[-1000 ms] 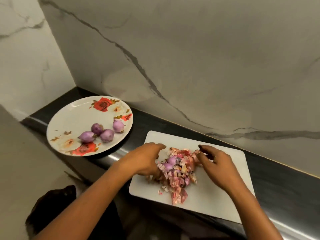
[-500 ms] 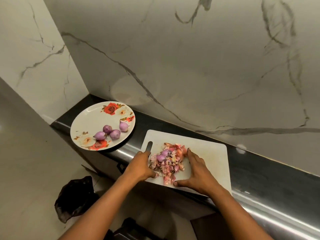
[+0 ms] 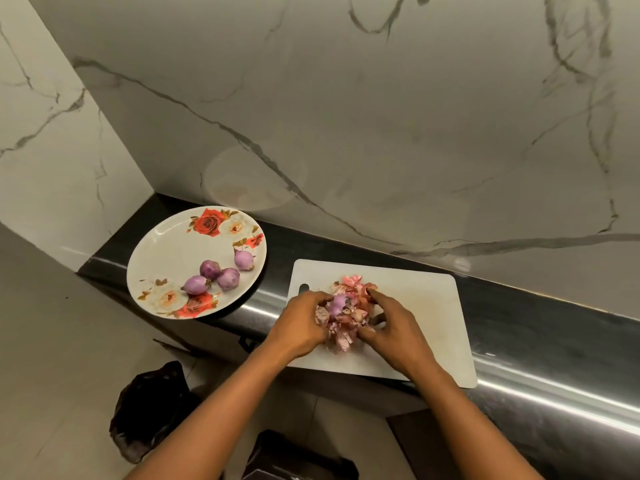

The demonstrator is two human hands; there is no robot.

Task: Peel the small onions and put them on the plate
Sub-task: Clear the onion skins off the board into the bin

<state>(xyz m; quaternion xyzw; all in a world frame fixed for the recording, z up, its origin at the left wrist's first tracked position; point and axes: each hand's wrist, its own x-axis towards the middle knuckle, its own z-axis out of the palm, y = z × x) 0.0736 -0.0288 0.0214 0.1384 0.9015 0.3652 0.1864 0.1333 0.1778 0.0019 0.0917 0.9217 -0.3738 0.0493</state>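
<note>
A white plate (image 3: 162, 251) with red rose prints lies at the left of the dark counter and holds several peeled purple onions (image 3: 228, 278). On the white cutting board (image 3: 422, 306) sits a heap of pink onion skins (image 3: 349, 313) with a purple onion (image 3: 337, 303) among them. My left hand (image 3: 301, 323) cups the heap from the left. My right hand (image 3: 394, 327) presses in from the right. Both hands close around the pile, fingers curled into the skins.
The marble wall rises right behind the counter (image 3: 554, 327). The counter's shiny front edge runs under the board. A dark bag (image 3: 149, 407) lies on the floor below the plate, and another dark object (image 3: 298, 459) sits near the bottom edge.
The camera has pulled back. Both hands have drawn closer together, squeezing the heap of skins between them; the plate and its onions have not moved.
</note>
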